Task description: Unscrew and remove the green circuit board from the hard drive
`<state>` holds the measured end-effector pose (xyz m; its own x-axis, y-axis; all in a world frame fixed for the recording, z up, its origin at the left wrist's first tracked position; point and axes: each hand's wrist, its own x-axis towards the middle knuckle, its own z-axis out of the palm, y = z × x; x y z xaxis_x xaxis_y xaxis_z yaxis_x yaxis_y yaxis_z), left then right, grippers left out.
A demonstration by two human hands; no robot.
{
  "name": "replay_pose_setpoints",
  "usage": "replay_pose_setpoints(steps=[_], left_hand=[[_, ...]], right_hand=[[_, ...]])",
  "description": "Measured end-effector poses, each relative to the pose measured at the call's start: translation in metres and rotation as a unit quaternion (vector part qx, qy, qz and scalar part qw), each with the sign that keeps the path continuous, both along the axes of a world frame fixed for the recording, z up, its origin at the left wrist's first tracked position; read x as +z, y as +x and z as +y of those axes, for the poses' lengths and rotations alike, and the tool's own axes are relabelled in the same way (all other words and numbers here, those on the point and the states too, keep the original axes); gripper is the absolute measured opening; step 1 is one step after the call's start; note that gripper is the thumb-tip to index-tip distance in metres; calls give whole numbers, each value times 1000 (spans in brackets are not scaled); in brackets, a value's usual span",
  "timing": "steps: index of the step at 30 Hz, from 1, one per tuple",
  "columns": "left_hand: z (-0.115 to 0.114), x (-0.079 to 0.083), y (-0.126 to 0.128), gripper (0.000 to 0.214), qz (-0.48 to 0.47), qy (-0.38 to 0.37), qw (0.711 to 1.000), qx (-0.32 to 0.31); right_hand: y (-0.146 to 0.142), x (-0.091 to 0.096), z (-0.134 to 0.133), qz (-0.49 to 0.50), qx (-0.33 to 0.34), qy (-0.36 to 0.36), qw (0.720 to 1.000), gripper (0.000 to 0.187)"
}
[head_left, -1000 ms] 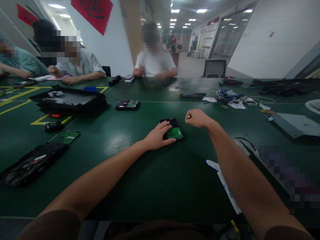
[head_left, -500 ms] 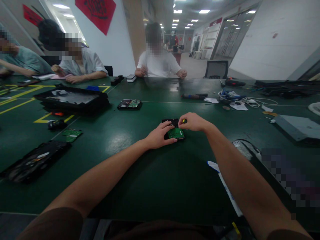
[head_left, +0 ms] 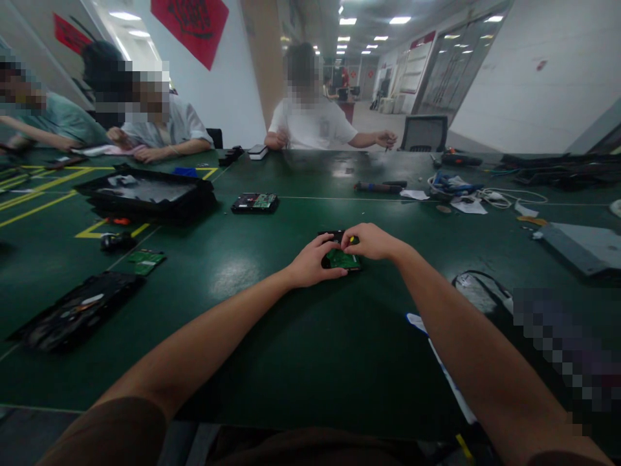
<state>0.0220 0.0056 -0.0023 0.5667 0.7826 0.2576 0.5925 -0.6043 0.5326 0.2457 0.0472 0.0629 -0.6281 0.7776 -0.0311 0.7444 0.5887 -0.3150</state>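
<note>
A hard drive (head_left: 344, 260) lies on the dark green table, its green circuit board facing up. My left hand (head_left: 314, 261) grips it from the left, fingers over its top and thumb along the near edge. In my right hand (head_left: 371, 241) is a small screwdriver (head_left: 354, 240) with a black and yellow handle, pinched between thumb and fingers above the board. The screwdriver's tip is hidden behind the fingers. Another hard drive (head_left: 255, 202) rests farther off, to the left of my hands.
On the left are a black tray-like casing (head_left: 150, 194), a loose green circuit board (head_left: 147, 261) and a black part (head_left: 80, 310). To the right lie tangled cables (head_left: 456, 184) and a grey metal box (head_left: 582, 246). A person (head_left: 310, 123) sits across the table; others sit at the left.
My right hand has shifted slightly left over the board with the screwdriver. My left hand stays on the hard drive. The person opposite has stretched an arm out to the right.
</note>
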Motion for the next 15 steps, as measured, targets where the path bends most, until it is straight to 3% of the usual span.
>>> replay_pose_setpoints(steps=[15], left_hand=[[1,-1,-3,83,16,5,1000,16]], right_hand=[[-2,-6,2,12,-8,-15,1000,14]])
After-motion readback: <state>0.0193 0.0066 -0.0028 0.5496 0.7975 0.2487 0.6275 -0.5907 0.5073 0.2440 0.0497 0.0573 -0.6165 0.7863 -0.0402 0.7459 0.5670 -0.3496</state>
